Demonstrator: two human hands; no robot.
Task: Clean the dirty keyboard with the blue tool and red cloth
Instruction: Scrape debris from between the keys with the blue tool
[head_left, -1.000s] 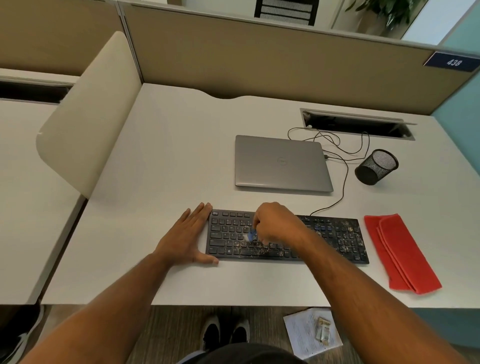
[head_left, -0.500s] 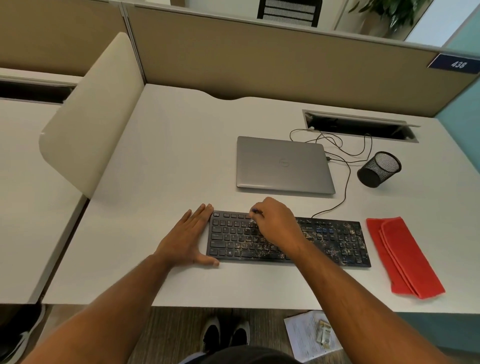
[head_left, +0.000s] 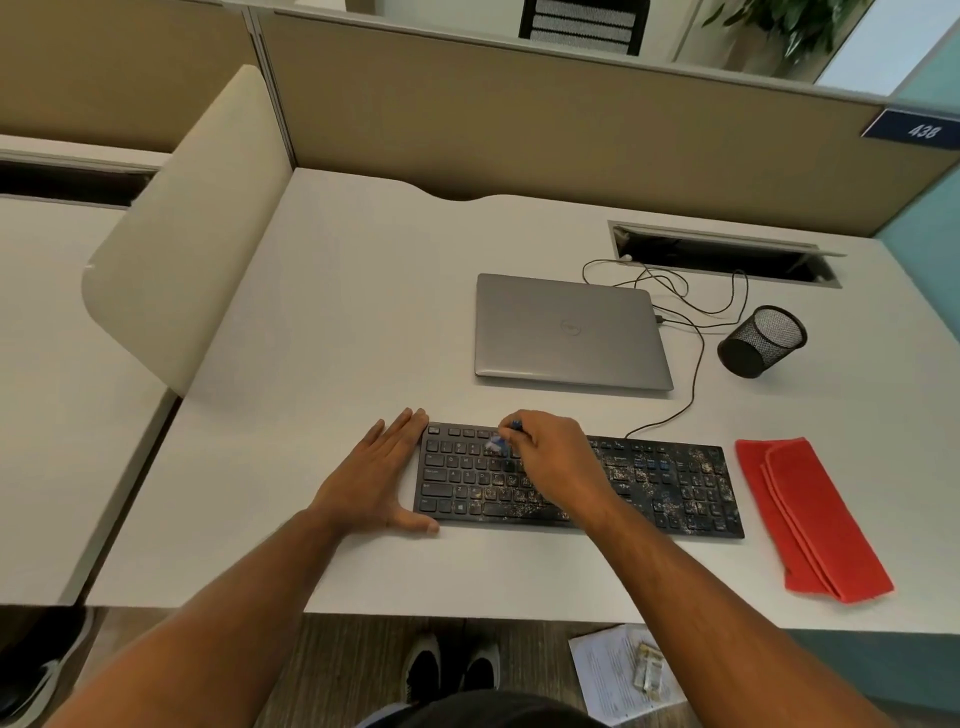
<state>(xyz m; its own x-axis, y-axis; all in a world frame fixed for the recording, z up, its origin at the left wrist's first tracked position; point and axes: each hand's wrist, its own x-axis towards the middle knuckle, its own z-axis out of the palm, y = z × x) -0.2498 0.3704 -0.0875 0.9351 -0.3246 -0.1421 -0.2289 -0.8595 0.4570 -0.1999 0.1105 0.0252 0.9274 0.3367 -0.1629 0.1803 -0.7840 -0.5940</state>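
- The brushing step was in hand: the right hand (head_left: 550, 457) was clamped around the blue tool (head_left: 503, 439), whose pale tip met the upper key rows in the left half of the keyboard (head_left: 670, 483).
- The left hand (head_left: 382, 480) lay flat with fingers spread on the tabletop (head_left: 363, 291), pressed against the keyboard's left end with the thumb along its front corner; it gripped nothing and looked to be steadying the board.
- The keyboard sat near the front edge of the tabletop. Pale crumbs and specks covered the middle and right keys thickly; the far-left keys looked cleaner.
- By my reading the task was at an early stage: most of the dirt remained, and the red cloth (head_left: 810, 525) lay folded and untouched just to the right of the keyboard.
- The next move would likely call for short strokes of the tool carried rightward across the speckled keys, the left hand bracing so the board did not slide; wiping with the cloth would come after.
- Behind the keyboard lay a closed grey laptop (head_left: 569, 332). A black mesh cup (head_left: 761, 340) lay tipped on its side to the laptop's right, with thin cables (head_left: 691, 312) looping toward an open cable slot (head_left: 727, 254).
- The tabletop was pale and plain, walled by tan cubicle partitions (head_left: 519, 119) with a curved cream divider (head_left: 187, 228) on the left. Loose paper (head_left: 618, 670) lay on the wood-look floor below.
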